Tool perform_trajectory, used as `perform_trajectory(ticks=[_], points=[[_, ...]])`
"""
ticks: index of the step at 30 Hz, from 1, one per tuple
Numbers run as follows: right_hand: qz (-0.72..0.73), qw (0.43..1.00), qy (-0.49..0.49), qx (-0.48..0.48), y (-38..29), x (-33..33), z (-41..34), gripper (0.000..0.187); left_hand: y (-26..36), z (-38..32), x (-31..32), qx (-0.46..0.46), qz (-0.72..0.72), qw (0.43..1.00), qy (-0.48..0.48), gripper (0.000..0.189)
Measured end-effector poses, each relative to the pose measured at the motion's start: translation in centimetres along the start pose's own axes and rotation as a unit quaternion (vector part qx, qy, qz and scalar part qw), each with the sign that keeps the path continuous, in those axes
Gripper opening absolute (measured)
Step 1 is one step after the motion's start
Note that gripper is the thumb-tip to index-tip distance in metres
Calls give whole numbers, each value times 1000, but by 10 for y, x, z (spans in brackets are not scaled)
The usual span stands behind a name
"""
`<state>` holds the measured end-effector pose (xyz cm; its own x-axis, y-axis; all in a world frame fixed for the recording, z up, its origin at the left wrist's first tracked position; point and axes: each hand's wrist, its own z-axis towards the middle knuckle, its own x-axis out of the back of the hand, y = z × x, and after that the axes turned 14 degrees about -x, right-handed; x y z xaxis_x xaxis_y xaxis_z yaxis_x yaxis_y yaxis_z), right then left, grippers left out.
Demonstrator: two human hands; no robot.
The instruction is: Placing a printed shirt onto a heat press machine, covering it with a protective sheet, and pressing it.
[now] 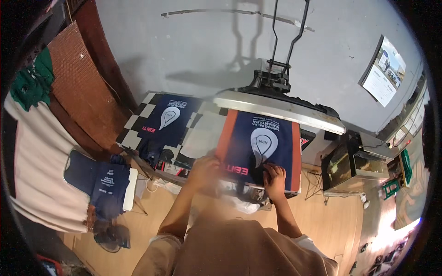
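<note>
A navy printed cloth with a white drop-shaped print and pink lettering lies flat on the orange-brown lower bed of a heat press. Over the bed's far edge stands the press's raised metal upper plate. My right hand touches the cloth's near edge below the white print, fingers bent; whether they pinch it is unclear. At the bed's near left corner is my left hand, its fingertips blurred by a smear in the view. A similar navy printed cloth rests on the checkered table to the left.
The checkered tabletop adjoins the press. At far left, dark printed garments lie on a stand near a pale cloth. A glass tank stands on the right. The press's long handle rises before the wall.
</note>
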<state>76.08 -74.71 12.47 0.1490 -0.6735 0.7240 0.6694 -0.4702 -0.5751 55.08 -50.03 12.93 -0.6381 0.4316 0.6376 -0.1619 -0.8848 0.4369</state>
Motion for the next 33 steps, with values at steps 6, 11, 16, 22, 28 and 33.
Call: perform_trajectory(ticks=[6,11,16,22,28,33], points=[[46,999,-4,1,-65,-58,27,37,-53,8,52,24,-7,1000,-19,18],[89,995,-40,13,-128,-108,43,38,-109,2,88,62,-36,996,-52,27],[102,991,-81,15,-177,-174,48,40,-185,-28,91,48,-83,995,-34,42],[59,990,-127,-13,-203,-238,51,47,-240,-58,74,78,-141,982,-101,51],[-56,988,-127,-67,-187,-295,47,53,-253,-67,64,188,-271,939,-95,59],[-58,970,-75,-225,-132,-357,29,65,-272,-80,46,157,-255,947,-112,59]])
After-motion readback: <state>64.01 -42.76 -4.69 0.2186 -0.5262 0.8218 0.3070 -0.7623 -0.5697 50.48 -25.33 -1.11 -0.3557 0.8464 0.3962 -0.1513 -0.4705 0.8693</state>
